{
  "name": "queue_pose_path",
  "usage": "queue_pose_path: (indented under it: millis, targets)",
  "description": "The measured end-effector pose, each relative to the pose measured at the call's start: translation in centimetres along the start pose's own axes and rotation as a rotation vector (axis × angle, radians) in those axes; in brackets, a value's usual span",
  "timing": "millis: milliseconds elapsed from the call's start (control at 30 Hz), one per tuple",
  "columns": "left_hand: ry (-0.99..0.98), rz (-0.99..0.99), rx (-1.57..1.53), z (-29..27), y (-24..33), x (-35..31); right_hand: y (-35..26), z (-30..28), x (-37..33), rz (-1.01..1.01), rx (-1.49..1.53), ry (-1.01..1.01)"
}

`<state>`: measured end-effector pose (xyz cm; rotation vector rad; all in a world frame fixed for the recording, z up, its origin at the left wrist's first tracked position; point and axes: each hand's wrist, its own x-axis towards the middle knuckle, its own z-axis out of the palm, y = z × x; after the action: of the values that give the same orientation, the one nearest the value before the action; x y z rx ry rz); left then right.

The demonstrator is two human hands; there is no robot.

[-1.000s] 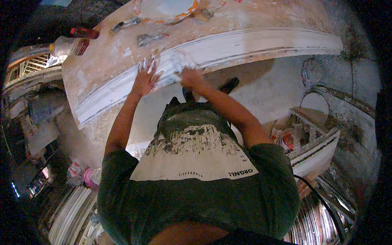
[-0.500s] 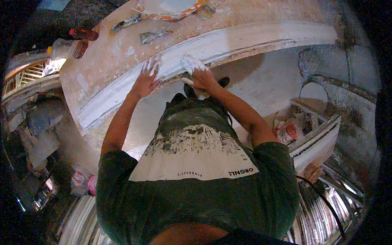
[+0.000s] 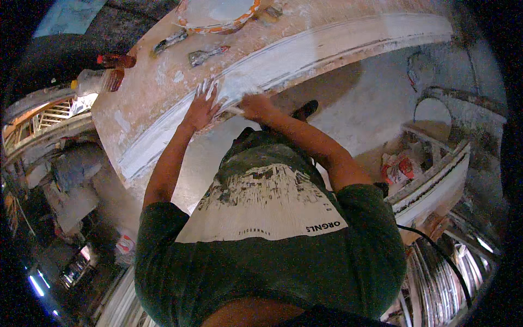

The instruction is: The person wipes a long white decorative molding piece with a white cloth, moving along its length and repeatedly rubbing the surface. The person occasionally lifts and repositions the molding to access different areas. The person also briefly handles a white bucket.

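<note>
A long white-coated strip of moulding (image 3: 305,52) lies along the near edge of a stained wooden worktop (image 3: 128,92). My left hand (image 3: 202,106) rests flat on it, fingers stretched out and whitened with powder. To its right, my right hand (image 3: 257,106) is bent over the same strip near its front edge. Its fingers are smeared by motion, and I cannot tell whether anything is under them. Beyond the strip lie a paint-smeared brush-like tool (image 3: 206,55) and a dark-handled tool (image 3: 170,41).
A round tub with an orange-spotted rim (image 3: 220,24) stands at the far side. Bottles, one red-capped (image 3: 116,60), one clear (image 3: 90,83), lie at the left. To the right are a framed white panel (image 3: 436,182), a red-and-white bag (image 3: 397,168) and a black cable (image 3: 436,250).
My right hand has shifted slightly left along the strip, closer to my left hand, and its fingers are now blurred. My left hand stays on the strip. The view has turned a little.
</note>
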<state>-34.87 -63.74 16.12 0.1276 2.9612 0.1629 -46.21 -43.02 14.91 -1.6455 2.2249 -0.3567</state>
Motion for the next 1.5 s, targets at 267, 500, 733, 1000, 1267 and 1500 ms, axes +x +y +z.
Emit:
queue_pose_path:
  millis: [267,500,733,1000,1267,1500]
  targets:
    - [-0.117,0.194,0.085,-1.0,1.8,1.2,9.6,3.1,-3.6,0.106,-0.094,-0.033]
    - [-0.040,0.342,0.111,-0.2,4.5,5.3,16.9,-6.0,-7.9,0.418,-0.105,-0.073]
    - [-0.042,0.409,0.189,-0.7,7.8,13.2,16.0,-7.5,-8.4,0.248,-0.063,-0.333]
    - [0.201,0.520,0.202,-1.2,17.5,29.5,31.3,-5.2,-14.4,0.523,-0.154,0.241]
    - [0.216,0.426,0.086,2.4,16.4,31.7,31.8,-1.9,-11.6,0.725,-0.067,0.687]
    - [-0.110,0.353,-0.104,-0.3,8.2,16.9,17.6,1.7,-5.7,0.566,-0.036,0.275]
